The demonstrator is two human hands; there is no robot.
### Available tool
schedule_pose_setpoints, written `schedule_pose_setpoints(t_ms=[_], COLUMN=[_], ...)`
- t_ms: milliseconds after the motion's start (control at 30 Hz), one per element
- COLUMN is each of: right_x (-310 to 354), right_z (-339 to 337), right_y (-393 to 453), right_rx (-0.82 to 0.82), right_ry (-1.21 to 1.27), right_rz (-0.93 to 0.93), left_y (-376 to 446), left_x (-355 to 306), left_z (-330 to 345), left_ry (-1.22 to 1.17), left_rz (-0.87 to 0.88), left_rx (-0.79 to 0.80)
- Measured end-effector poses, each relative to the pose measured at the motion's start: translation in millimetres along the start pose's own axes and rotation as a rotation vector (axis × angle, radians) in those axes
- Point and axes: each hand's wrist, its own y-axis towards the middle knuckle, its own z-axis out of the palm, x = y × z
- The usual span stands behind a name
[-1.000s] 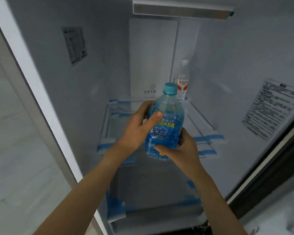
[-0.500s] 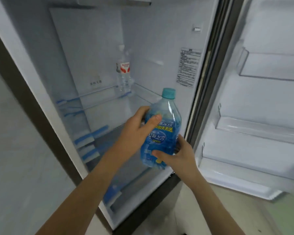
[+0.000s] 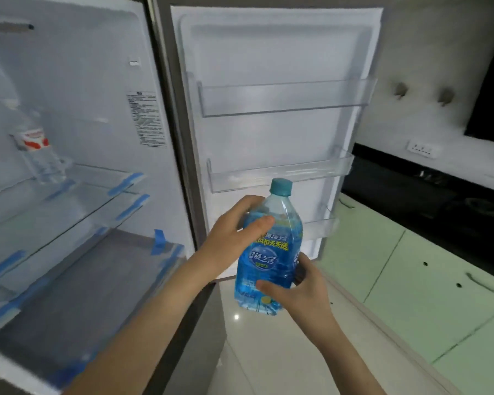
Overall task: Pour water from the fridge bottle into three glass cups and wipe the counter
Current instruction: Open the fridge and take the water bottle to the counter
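The blue bottle [image 3: 268,252] is out of the fridge and held upright between both hands, its teal cap [image 3: 281,187] on top and its long axis near vertical. The left hand [image 3: 234,235] wraps the upper body, thumb across the label; the right hand [image 3: 294,289] curls round the base, just below and right of the left. The dark desk [image 3: 428,195] lies well off beyond the right hand, so the carry probably swings that way, past the open fridge door [image 3: 277,138].
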Motion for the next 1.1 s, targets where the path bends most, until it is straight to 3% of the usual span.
schedule_pose_setpoints(t_ms=[433,767,1100], right_x=[-2,-5,-16], right_z=[-263,-386,-502], right_y=[-178,-288,-311], right_rx=[-0.502,-0.957,-1.284], right_ry=[-0.019,0.065,0.079], right_rz=[0.176,0.226,0.241], left_y=[-11,-37,-19], left_x=[-43,-84,-103], left_z=[330,533,699], left_ry=[-0.095,-0.195,-0.244], left_rz=[0.064,0.093,0.154], left_rx=[0.563,1.004,1.312])
